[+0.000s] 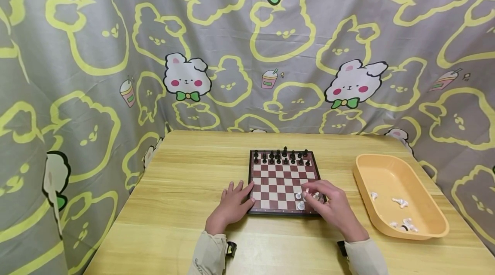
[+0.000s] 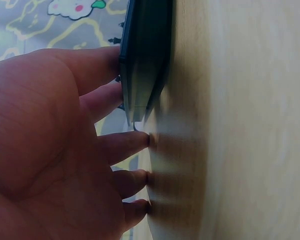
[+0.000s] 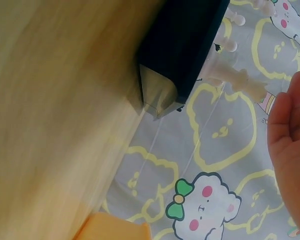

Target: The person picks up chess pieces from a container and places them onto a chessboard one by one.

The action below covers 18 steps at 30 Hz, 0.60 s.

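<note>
A chessboard (image 1: 272, 188) with brown and cream squares lies on the table, black pieces (image 1: 285, 153) in two rows along its far side. My left hand (image 1: 231, 207) rests at its left edge, thumb and index finger touching the board and the other fingertips on the table. Over the near right corner, my right hand (image 1: 335, 206) pinches a small white chess piece between thumb and index finger; its kind is mostly hidden. White pieces stand below and beside that hand, including one white piece (image 1: 301, 206) on the near row. In the right wrist view, a taller white piece (image 3: 235, 80) stands near the corner.
An orange plastic tray (image 1: 402, 161) sits right of the board, holding several white pieces (image 1: 401, 202) lying on their sides. Patterned grey curtain (image 1: 232, 107) hangs behind the wooden table (image 1: 185, 172) and at both sides.
</note>
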Motion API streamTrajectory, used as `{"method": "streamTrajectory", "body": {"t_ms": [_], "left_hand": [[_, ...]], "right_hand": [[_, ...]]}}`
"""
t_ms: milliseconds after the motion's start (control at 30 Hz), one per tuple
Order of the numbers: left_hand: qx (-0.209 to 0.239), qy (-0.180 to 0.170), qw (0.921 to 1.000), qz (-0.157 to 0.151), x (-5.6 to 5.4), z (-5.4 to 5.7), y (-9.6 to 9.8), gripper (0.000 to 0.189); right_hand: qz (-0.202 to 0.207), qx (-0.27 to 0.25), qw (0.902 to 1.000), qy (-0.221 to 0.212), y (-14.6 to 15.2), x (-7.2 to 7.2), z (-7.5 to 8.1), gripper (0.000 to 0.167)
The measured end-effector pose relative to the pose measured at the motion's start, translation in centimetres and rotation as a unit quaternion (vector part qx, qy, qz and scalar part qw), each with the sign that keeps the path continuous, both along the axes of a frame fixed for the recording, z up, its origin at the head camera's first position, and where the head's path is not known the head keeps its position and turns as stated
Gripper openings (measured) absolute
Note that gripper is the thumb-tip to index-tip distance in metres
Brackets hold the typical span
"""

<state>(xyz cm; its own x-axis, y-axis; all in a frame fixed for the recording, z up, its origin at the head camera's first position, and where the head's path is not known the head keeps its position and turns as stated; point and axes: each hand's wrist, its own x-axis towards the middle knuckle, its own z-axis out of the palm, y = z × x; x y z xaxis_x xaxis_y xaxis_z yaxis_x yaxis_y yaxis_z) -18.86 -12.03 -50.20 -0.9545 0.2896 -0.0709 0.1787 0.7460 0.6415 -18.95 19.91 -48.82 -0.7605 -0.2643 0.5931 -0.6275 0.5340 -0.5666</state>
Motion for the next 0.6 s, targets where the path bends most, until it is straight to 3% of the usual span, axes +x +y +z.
{"method": "streamTrajectory", "body": {"t_ms": [333, 600], "left_hand": [[0.001, -0.003, 1.0, 0.0, -0.1, -0.2, 0.0, 0.056], [0.0, -0.001, 1.0, -0.001, 0.0, -0.1, 0.0, 0.056]], "right_hand": [[-0.008, 0.04, 0.9991, -0.006, -0.3, 0.2, 0.0, 0.031], [0.021, 0.093, 0.9955, 0.0, -1.1, 0.4, -0.1, 0.044]]}}
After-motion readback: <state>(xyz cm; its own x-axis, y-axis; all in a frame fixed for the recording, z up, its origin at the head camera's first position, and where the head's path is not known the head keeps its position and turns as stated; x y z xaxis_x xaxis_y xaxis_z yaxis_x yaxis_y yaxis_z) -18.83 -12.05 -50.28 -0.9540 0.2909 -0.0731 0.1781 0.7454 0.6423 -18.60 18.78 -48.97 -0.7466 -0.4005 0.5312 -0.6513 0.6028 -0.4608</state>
